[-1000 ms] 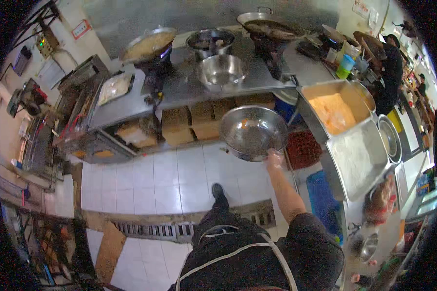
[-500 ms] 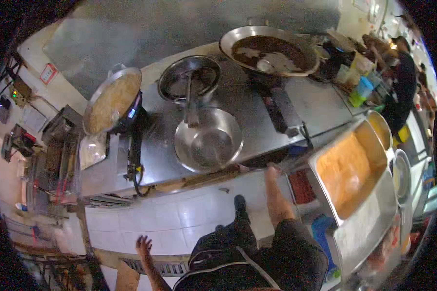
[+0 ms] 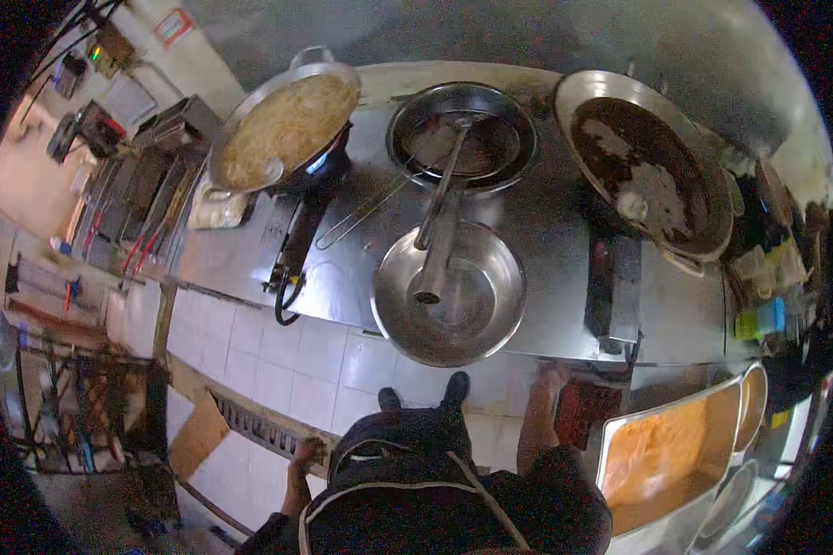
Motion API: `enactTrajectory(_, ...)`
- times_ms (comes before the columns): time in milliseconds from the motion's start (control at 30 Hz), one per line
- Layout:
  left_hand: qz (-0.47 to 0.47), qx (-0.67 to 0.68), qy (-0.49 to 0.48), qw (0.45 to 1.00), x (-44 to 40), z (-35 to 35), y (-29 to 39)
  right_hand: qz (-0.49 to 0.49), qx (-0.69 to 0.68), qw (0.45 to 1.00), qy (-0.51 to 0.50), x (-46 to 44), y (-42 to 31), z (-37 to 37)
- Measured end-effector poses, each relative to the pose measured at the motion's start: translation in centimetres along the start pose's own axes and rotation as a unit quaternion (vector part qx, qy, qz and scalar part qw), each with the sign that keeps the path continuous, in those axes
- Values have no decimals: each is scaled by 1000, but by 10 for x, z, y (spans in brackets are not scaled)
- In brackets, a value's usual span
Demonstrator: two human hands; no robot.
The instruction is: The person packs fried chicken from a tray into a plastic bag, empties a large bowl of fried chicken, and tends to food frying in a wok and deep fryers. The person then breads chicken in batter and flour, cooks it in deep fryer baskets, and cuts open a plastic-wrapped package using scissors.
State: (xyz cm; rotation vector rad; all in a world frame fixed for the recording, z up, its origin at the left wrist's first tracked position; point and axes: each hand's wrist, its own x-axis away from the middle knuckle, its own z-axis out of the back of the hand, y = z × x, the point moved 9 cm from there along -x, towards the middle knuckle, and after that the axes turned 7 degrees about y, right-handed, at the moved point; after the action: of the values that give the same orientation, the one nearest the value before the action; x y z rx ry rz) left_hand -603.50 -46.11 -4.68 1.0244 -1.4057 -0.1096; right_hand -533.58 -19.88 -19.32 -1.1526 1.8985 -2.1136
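Observation:
Down at the lower left, my left hand (image 3: 309, 451) hangs over the floor drain, fingers loosely apart, holding nothing. My right hand (image 3: 551, 377) is below the counter's front edge, right of the steel basin (image 3: 491, 324); it is blurred, and what it holds, if anything, cannot be made out. The basin sits at the counter's front edge, with long handles lying over it from the dark-rimmed pot (image 3: 398, 139) behind. At the left is a wok (image 3: 292, 125) of pale bubbling liquid with a ladle; at the right, a wok (image 3: 657, 176) of dark liquid.
A steel counter (image 3: 546, 268) spans the view. At the lower right stands a deep tray (image 3: 703, 495) of orange food, beside a red crate (image 3: 588, 412). Cups (image 3: 770, 316) stand at the far right. Below lies the tiled floor (image 3: 287, 370) with a drain (image 3: 250, 425).
The view has turned right and come nearer the counter. The large basin that my right hand held a second ago no longer shows in it. My left hand has come into view.

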Motion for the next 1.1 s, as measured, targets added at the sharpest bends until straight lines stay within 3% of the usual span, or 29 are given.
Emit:
enactTrajectory(33,-83,17,-48,995,-23,3,2,3,13,1000,-10,17,-4,-2)
enactTrajectory(67,-64,-214,47,974,-35,2,13,4,21,999,-29,39,-6,-6)
enactTrajectory(200,-2,-108,125,986,-39,-30,49,-19,-13,975,-222,186,-8,-61)
enactTrajectory(233,4,-105,118,987,-39,-39,54,-46,-75,970,-225,233,-29,-82)
enactTrajectory(267,9,-103,112,988,-39,-38,56,-44,-53,953,-295,284,-68,-127)
enactTrajectory(367,-34,-63,54,996,-42,-35,64,40,-7,892,-450,404,-218,-267)
enactTrajectory(400,65,-148,130,978,-80,0,34,-19,-80,897,-433,410,-233,-294)
enactTrajectory(433,-13,-82,46,995,-81,4,36,-75,-154,895,-411,415,-249,-321)
enactTrajectory(500,18,-26,30,999,-100,32,28,-115,-227,862,-438,398,-242,-360)
enactTrajectory(533,-26,-41,14,999,-105,44,37,-74,-229,867,-437,386,-242,-374)
enactTrajectory(567,38,-69,86,993,-109,62,40,-33,-231,871,-432,373,-239,-385)
enactTrajectory(633,43,-55,90,993,-123,100,58,-6,-78,947,-312,327,-213,-408)
enactTrajectory(700,70,-8,116,991,-131,137,43,-106,-182,927,-311,317,-214,-435)
enactTrajectory(800,45,6,124,991,-138,184,59,-25,-244,944,-219,327,-242,-451)
enactTrajectory(833,33,-27,127,991,-134,189,76,-19,-248,944,-218,321,-246,-460)
enactTrajectory(900,42,-40,98,994,-156,196,87,-122,-203,926,-293,295,-227,-477)
enactTrajectory(1033,47,-113,64,990,-185,170,121,-76,-163,925,-336,370,-266,-453)
enactTrajectory(1067,-25,-69,1,997,-192,144,144,-43,-132,945,-296,415,-279,-432)
enactTrajectory(1100,-33,-60,-25,997,-183,99,179,-11,-102,961,-256,444,-294,-419)
